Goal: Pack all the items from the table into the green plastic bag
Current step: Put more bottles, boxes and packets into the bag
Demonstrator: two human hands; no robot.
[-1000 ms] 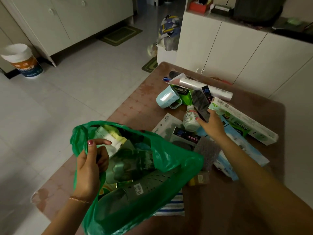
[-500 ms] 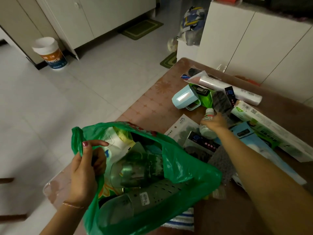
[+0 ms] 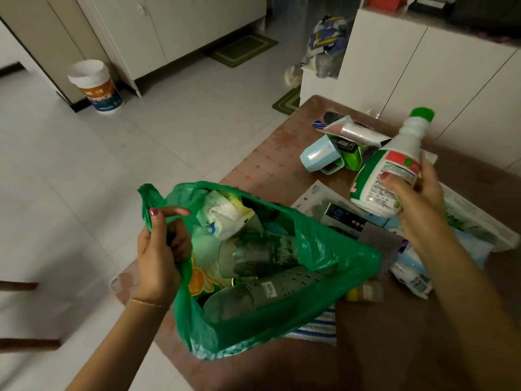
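Observation:
The green plastic bag [image 3: 318, 311] lies open on the brown table [image 3: 394, 348], with several packed items inside. My left hand [image 3: 160, 249] is shut on the bag's left handle and holds the mouth open. My right hand [image 3: 414, 193] grips a white bottle [image 3: 386, 170] with a green cap, lifted above the table to the right of the bag and tilted. Loose on the table are a light blue mug [image 3: 321, 158], a silver tube [image 3: 355, 131], a green packet [image 3: 352, 153], a long box [image 3: 479, 221] and a grey sponge [image 3: 380, 244].
White cabinets [image 3: 423, 69] stand behind the table. A white bucket [image 3: 97, 86] sits on the tiled floor at the left. A striped cloth [image 3: 318, 325] pokes out from under the bag. Dark wooden rails [image 3: 25, 342] show at the lower left.
My right hand has taken hold of the white bottle and lifted it off the table, up and toward the right. My left hand keeps its hold on the bag handle.

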